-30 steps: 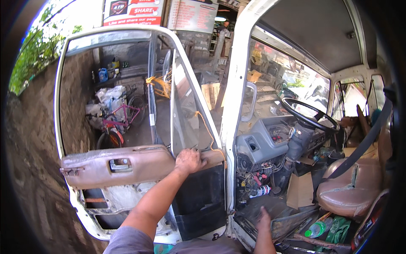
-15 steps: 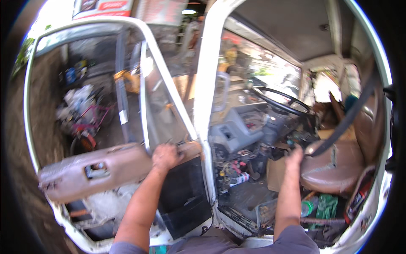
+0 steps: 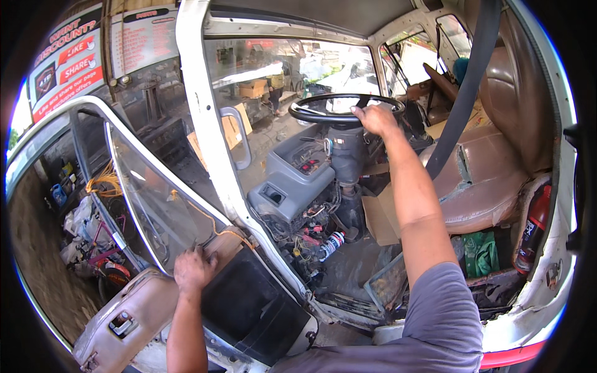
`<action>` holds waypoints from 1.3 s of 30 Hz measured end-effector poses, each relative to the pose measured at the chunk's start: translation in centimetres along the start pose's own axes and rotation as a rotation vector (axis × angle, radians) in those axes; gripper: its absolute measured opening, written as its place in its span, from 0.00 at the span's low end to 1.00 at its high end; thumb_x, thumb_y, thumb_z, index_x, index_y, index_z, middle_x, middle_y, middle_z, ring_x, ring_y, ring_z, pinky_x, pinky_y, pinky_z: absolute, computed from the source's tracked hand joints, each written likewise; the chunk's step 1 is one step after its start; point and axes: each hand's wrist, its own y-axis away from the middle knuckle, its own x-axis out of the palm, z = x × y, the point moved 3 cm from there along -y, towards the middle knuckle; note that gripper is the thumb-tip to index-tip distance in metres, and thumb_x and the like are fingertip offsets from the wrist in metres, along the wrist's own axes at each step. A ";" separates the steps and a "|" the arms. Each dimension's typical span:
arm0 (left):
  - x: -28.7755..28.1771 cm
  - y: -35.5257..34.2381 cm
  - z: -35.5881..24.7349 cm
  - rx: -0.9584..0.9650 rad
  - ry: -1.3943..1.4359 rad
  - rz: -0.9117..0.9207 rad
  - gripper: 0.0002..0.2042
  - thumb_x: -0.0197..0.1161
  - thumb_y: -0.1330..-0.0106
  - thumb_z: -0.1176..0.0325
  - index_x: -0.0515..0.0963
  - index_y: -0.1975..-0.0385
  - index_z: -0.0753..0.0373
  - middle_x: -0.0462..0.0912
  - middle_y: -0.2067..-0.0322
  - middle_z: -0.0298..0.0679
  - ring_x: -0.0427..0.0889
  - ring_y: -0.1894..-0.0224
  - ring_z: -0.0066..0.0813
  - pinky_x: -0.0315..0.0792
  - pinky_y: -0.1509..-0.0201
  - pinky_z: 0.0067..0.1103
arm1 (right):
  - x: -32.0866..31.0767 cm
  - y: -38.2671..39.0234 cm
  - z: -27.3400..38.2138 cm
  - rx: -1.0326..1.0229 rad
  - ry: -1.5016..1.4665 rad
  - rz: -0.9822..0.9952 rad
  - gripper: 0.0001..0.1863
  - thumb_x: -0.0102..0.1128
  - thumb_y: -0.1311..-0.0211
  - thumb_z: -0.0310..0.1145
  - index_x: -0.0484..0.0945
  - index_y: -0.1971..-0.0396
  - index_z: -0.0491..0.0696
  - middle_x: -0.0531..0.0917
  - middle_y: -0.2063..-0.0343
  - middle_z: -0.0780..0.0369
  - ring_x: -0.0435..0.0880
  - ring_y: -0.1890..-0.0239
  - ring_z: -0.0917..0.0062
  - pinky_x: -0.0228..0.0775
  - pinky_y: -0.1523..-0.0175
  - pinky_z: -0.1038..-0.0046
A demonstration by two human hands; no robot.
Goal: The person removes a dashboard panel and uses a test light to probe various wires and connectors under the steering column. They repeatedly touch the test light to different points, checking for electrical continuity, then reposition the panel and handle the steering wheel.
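My right arm reaches into a worn vehicle cab, and my right hand (image 3: 375,119) is closed round the near rim of the black steering wheel (image 3: 316,116). To the left stands the swung-out door (image 3: 146,304) with its brown, scuffed trim. My left hand (image 3: 195,268) rests on the top edge of that door, beside the window glass (image 3: 146,205), with its fingers curled over the edge. A grey steering column cover (image 3: 347,152) sits below the wheel, next to a grey dash panel (image 3: 297,174) that has been opened up, with wiring exposed.
A torn brown seat (image 3: 488,168) fills the right side, crossed by a dark seat belt (image 3: 463,102). On the cab floor lie a cardboard box (image 3: 380,217) and a white spray can (image 3: 332,246). A red bottle (image 3: 533,230) stands by the seat. Beyond the windscreen is a person (image 3: 275,90).
My right hand has moved from near the seat up and forward onto the steering wheel. My left hand stays on the door. The view has shifted toward the cab.
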 end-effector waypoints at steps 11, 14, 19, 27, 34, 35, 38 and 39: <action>-0.1 -0.5 -1.0 0.014 0.000 -0.037 0.24 0.68 0.28 0.47 0.89 0.51 0.66 0.91 0.53 0.57 0.89 0.49 0.60 0.80 0.40 0.47 | -0.7 -1.9 -5.0 -0.103 -0.192 0.024 0.28 0.57 0.20 0.59 0.94 0.52 0.48 0.93 0.54 0.50 0.91 0.48 0.54 0.80 0.40 0.54; 0.2 -0.6 -0.9 0.024 -0.022 -0.043 0.24 0.68 0.27 0.47 0.89 0.50 0.66 0.91 0.53 0.57 0.89 0.49 0.61 0.80 0.39 0.47 | -0.3 -2.2 -5.3 -0.101 -0.159 0.032 0.28 0.56 0.19 0.60 0.93 0.48 0.52 0.93 0.50 0.53 0.91 0.45 0.55 0.79 0.37 0.54; 0.6 -0.6 -0.8 0.056 -0.081 -0.071 0.24 0.67 0.26 0.48 0.88 0.48 0.67 0.90 0.52 0.57 0.88 0.49 0.62 0.80 0.40 0.48 | -0.1 -2.4 -5.5 -0.141 -0.289 0.026 0.26 0.61 0.21 0.59 0.93 0.43 0.55 0.93 0.45 0.55 0.91 0.42 0.57 0.79 0.34 0.55; 0.8 -0.5 -1.1 0.093 -0.099 -0.107 0.22 0.66 0.25 0.50 0.88 0.53 0.67 0.90 0.57 0.57 0.89 0.53 0.61 0.81 0.44 0.48 | 1.5 1.2 -0.8 0.106 -0.168 -0.437 0.20 0.60 0.24 0.50 0.94 0.58 0.52 0.95 0.64 0.55 0.95 0.55 0.60 0.83 0.40 0.57; 1.0 -0.2 -0.9 0.109 -0.092 -0.131 0.21 0.67 0.25 0.50 0.88 0.54 0.67 0.90 0.58 0.56 0.89 0.54 0.61 0.81 0.45 0.48 | 1.9 1.8 2.2 0.030 -0.095 -0.513 0.21 0.61 0.26 0.51 0.94 0.68 0.52 0.94 0.68 0.56 0.95 0.59 0.60 0.78 0.42 0.54; 1.0 -0.1 -0.8 0.111 -0.083 -0.144 0.21 0.67 0.26 0.50 0.88 0.55 0.66 0.90 0.58 0.56 0.89 0.54 0.60 0.81 0.45 0.48 | 1.9 2.0 2.2 0.018 -0.102 -0.534 0.21 0.61 0.27 0.52 0.94 0.67 0.52 0.94 0.68 0.56 0.95 0.59 0.60 0.78 0.42 0.54; 1.0 0.6 -0.2 0.086 -0.121 -0.097 0.22 0.67 0.26 0.50 0.88 0.54 0.67 0.90 0.58 0.56 0.89 0.54 0.60 0.81 0.45 0.48 | 2.2 2.7 2.4 -0.018 -0.142 -0.525 0.21 0.62 0.27 0.53 0.94 0.66 0.52 0.94 0.68 0.56 0.95 0.58 0.59 0.77 0.42 0.54; 1.0 0.6 -0.1 0.086 -0.111 -0.095 0.22 0.68 0.26 0.50 0.88 0.54 0.66 0.90 0.58 0.56 0.89 0.54 0.60 0.81 0.45 0.48 | 2.1 2.8 2.4 -0.020 -0.136 -0.512 0.22 0.62 0.27 0.54 0.94 0.65 0.52 0.94 0.67 0.56 0.95 0.57 0.59 0.77 0.41 0.54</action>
